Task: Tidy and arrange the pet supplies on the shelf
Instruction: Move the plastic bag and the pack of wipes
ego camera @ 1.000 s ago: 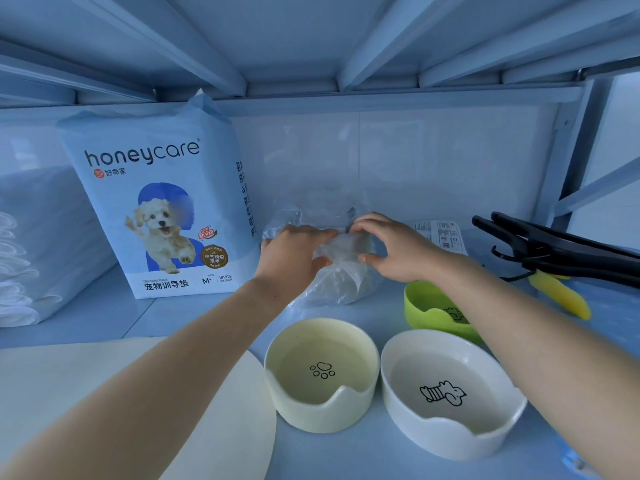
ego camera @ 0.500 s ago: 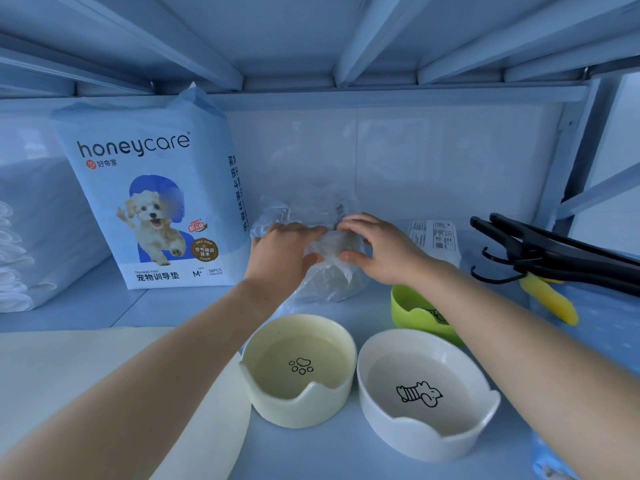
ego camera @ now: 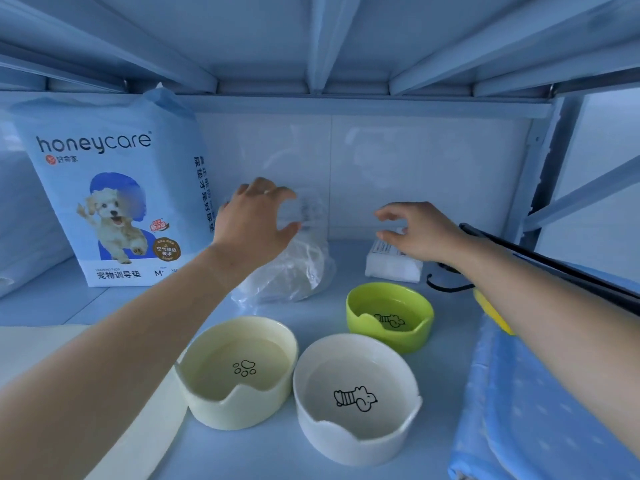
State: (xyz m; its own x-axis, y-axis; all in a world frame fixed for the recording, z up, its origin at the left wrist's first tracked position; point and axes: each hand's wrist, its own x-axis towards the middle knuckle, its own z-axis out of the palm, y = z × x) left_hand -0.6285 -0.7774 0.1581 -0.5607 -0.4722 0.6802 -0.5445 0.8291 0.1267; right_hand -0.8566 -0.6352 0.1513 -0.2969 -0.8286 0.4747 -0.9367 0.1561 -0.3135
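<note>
Our left hand (ego camera: 258, 223) covers the top of the clear bag (ego camera: 294, 271), and it may be touching it. Our right hand (ego camera: 415, 233) hides one corner of the white packet (ego camera: 391, 270), whose print is too small for us to read. The black tool (ego camera: 554, 268) runs off the right edge. The blue cloth (ego camera: 512, 410) is cut off there too.

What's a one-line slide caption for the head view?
Left hand open at the clear plastic bag, right hand open above a white packet; cream bowl, white bowl, green bowl in front.
</note>
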